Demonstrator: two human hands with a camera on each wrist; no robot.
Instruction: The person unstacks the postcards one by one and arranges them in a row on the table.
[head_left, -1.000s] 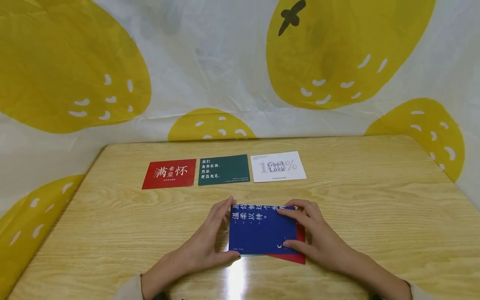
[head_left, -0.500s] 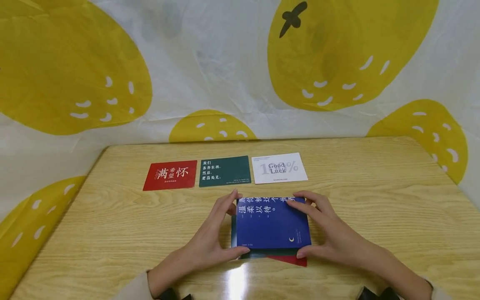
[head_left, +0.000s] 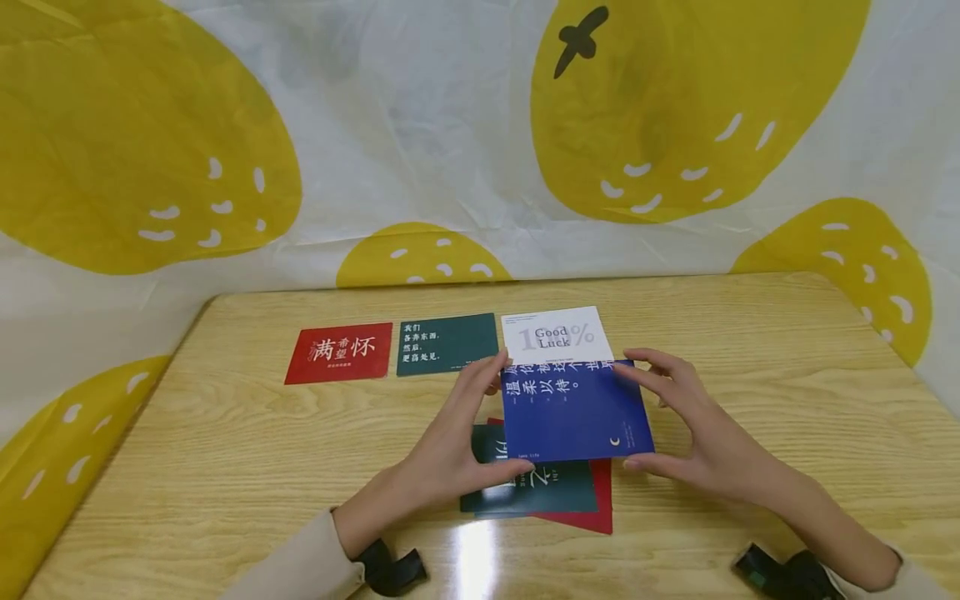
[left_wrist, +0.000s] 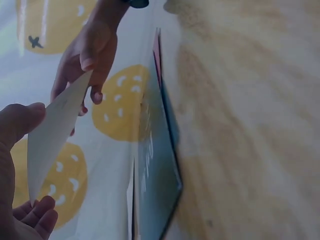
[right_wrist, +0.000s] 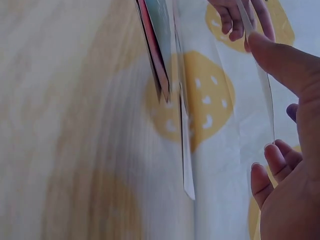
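Note:
Both hands hold a blue card [head_left: 573, 417] with white lettering by its short ends. My left hand [head_left: 453, 437] pinches the left end, thumb at the near corner and fingers at the far one. At the right end, my right hand [head_left: 701, 425] grips in the same way. The card is raised above a small stack on the table, its pale underside [left_wrist: 60, 125] showing in the left wrist view. On top of that stack is a green card [head_left: 555, 496], partly covered by the blue one. A red card [head_left: 603, 500] sticks out askew beneath it.
Across the wooden table [head_left: 225, 467], a row holds a red card [head_left: 339, 353], a green card [head_left: 448, 343] and a white "Good Luck" card [head_left: 557, 333]. The blue card overlaps the white card's near edge in the head view. A lemon-patterned cloth [head_left: 420, 125] hangs behind.
The blue card has been lifted off the stack and carried right and away from me, both hands moving with it. The green card beneath is now uncovered. The row of cards has not moved.

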